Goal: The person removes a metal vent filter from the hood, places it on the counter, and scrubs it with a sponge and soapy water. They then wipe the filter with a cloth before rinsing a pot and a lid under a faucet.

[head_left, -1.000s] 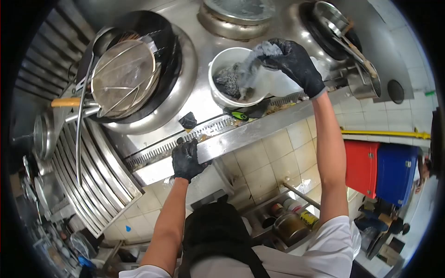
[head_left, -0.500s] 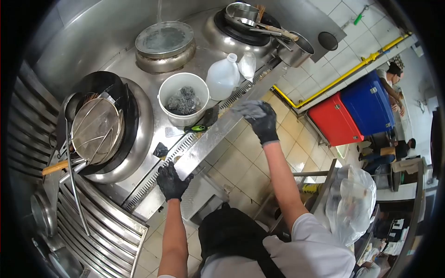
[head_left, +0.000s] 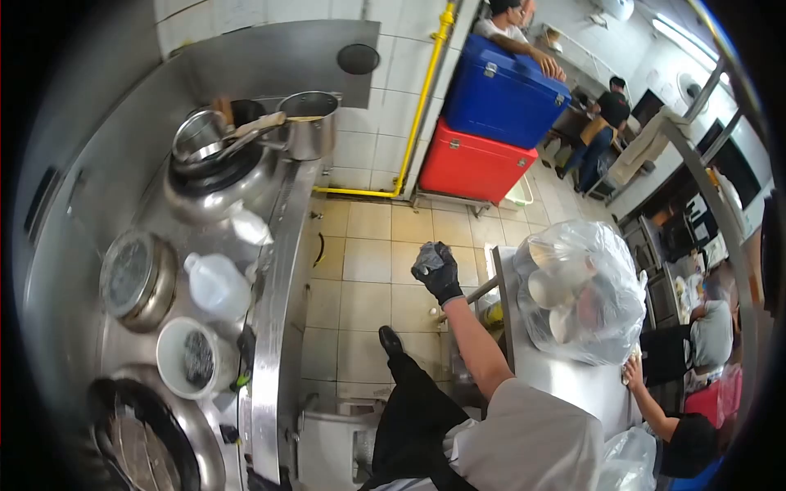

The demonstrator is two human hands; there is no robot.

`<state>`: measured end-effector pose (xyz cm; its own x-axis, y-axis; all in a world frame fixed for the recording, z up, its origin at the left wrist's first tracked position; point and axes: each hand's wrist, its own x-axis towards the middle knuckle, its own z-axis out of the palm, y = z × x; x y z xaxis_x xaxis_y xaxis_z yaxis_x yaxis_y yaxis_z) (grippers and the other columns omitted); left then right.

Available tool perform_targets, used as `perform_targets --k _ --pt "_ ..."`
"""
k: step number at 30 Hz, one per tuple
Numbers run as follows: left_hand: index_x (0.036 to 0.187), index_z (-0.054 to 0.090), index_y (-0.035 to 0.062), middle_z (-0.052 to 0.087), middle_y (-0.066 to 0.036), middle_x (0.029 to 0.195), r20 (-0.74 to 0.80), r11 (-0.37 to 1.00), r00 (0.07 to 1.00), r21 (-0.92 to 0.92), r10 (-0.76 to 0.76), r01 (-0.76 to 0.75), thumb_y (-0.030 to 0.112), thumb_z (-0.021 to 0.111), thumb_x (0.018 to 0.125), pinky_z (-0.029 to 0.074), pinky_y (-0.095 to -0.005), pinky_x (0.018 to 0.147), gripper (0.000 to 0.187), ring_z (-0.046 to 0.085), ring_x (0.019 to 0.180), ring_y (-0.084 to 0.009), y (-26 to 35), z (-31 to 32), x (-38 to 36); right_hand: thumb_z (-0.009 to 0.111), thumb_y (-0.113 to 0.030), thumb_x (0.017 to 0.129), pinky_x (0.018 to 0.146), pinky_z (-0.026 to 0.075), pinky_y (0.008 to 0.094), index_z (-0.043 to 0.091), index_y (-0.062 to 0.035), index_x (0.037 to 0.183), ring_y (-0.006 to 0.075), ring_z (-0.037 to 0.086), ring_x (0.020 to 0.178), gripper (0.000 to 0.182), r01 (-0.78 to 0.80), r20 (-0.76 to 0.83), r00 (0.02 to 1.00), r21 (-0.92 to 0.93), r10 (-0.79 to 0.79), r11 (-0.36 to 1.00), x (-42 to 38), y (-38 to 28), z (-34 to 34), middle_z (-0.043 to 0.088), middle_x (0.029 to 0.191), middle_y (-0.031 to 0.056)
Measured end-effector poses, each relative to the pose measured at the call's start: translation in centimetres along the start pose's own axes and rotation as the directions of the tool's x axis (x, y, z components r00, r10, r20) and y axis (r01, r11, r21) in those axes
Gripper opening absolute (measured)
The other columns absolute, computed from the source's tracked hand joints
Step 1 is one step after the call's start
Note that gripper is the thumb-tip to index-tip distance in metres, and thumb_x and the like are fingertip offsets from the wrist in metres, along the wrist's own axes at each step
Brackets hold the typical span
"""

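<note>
My right hand (head_left: pixel 442 282), in a black glove, is held out over the tiled floor, its fingers closed around a crumpled grey cloth (head_left: pixel 428 259). At the bottom edge, beside the steel counter's front, only a dark bit of my gloved left hand (head_left: pixel 268 481) shows; its fingers cannot be made out. On the counter (head_left: pixel 266 385) to the left stands a white bucket (head_left: pixel 169 360) with a dark wiry scrubber (head_left: pixel 198 358) in it. A translucent plastic jug (head_left: pixel 219 286) is beside the bucket.
Pots and a saucepan (head_left: pixel 309 127) sit at the counter's far end. Red (head_left: pixel 475 164) and blue coolers (head_left: pixel 508 86) are stacked ahead, with a person leaning on top. A bagged stack of containers (head_left: pixel 581 290) lies on the right-hand table, where another person's hand (head_left: pixel 633 372) reaches.
The view has turned right and my body has stepped away from the stove. My right hand has left the counter edge with the cloth; my left hand has almost gone out of view.
</note>
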<state>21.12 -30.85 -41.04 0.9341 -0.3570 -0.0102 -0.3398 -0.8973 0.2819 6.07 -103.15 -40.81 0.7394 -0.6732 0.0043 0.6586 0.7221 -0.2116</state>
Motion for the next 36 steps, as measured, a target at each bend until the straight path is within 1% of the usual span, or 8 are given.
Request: perform_targets --k 2,9,17,21,26,29,31,36 --pt "0.146 0.034 0.0020 0.043 -0.026 0.141 0.009 0.996 1.000 0.090 -0.013 0.012 0.053 0.069 0.076 0.037 -0.0532 0.104 0.094 0.043 0.128 -0.0441 1.5 -1.0 -0.9 0.060 -0.031 0.090 0.077 0.053 0.0419 0.062 -0.0175 0.098 0.0262 0.064 0.082 0.015 0.050 -0.445 0.877 -0.288 -0.180 0.956 1.2 -1.0 1.5 0.066 0.096 0.0042" --pt "0.151 0.022 0.0037 0.034 -0.027 0.147 0.029 0.762 0.858 0.476 -0.513 0.439 0.044 0.065 0.079 0.032 -0.0557 0.108 0.093 0.037 0.134 -0.0443 9.2 2.3 4.1 0.063 -0.035 0.087 0.080 0.055 0.0504 0.060 -0.0121 0.106 0.0321 0.067 0.095 0.030 -0.055 -0.573 0.804 -0.335 -0.157 0.941 9.5 -7.1 -11.7 0.064 0.108 0.0140" --pt "0.156 -0.001 0.0087 0.011 -0.026 0.159 -0.161 0.249 0.364 0.483 -0.917 0.840 0.025 0.054 0.084 0.018 -0.0617 0.115 0.092 0.018 0.144 -0.0475 24.1 11.0 21.2 0.063 -0.010 0.092 0.075 0.057 0.0413 0.057 -0.0083 0.093 0.0227 0.067 0.076 0.006 0.129 -0.188 0.867 -0.809 -0.462 0.573 21.8 -14.1 -1.0 0.063 0.084 0.0060" --pt "0.156 0.000 0.0135 0.016 -0.028 0.157 -0.284 0.249 0.421 0.487 -0.861 0.837 0.021 0.059 0.082 0.033 -0.0614 0.109 0.095 0.022 0.142 -0.0506 21.9 15.1 21.9 0.062 -0.016 0.095 0.080 0.054 0.0366 0.059 -0.0048 0.105 0.0201 0.066 0.084 0.015 0.240 -0.040 0.816 -0.884 -0.577 0.402 31.6 -15.6 2.6 0.065 0.090 0.0054" --pt "0.156 0.013 0.0123 0.032 -0.027 0.149 -0.411 0.171 0.466 0.580 -0.784 0.797 0.022 0.052 0.089 0.054 -0.0529 0.089 0.078 0.040 0.132 -0.0462 25.1 14.1 23.4 0.051 -0.022 0.099 0.089 0.047 0.0371 0.065 0.0034 0.115 0.0201 0.062 0.092 0.033 0.304 0.577 0.769 -0.709 -0.276 -0.636 47.0 -16.5 6.7 0.066 0.095 0.0102" --pt "0.151 0.028 0.0093 0.041 -0.027 0.142 -0.627 0.087 0.472 0.543 -0.619 0.835 0.022 0.053 0.088 0.056 -0.0471 0.079 0.068 0.047 0.126 -0.0426 22.1 16.7 22.7 0.056 -0.019 0.095 0.080 0.050 0.0381 0.060 -0.0026 0.128 0.0207 0.066 0.094 0.037 0.202 0.278 0.958 -0.822 -0.066 -0.532 56.3 -12.1 15.0 0.069 0.105 0.0138" --pt "0.143 0.042 0.0124 0.047 -0.018 0.139 -0.469 -0.154 0.137 0.531 -0.873 0.834 0.030 0.055 0.092 0.053 -0.0412 0.079 0.056 0.052 0.120 -0.0329 26.0 16.0 25.7 0.064 -0.022 0.089 0.071 0.052 0.0411 0.061 -0.0045 0.124 0.0268 0.069 0.085 0.039 0.017 0.084 0.994 -0.744 -0.067 -0.668 62.8 -7.5 19.4 0.070 0.101 0.0153" --pt "0.142 0.043 0.0142 0.047 -0.014 0.141 -0.081 0.100 0.117 0.188 -0.990 0.977 0.035 0.058 0.092 0.051 -0.0413 0.082 0.057 0.052 0.121 -0.0291 31.5 19.1 29.3 0.066 -0.028 0.085 0.071 0.054 0.0445 0.059 -0.0068 0.121 0.0365 0.068 0.082 0.043 0.647 0.107 0.763 -0.114 0.638 -0.754 76.1 1.1 20.0 0.069 0.097 0.0191"
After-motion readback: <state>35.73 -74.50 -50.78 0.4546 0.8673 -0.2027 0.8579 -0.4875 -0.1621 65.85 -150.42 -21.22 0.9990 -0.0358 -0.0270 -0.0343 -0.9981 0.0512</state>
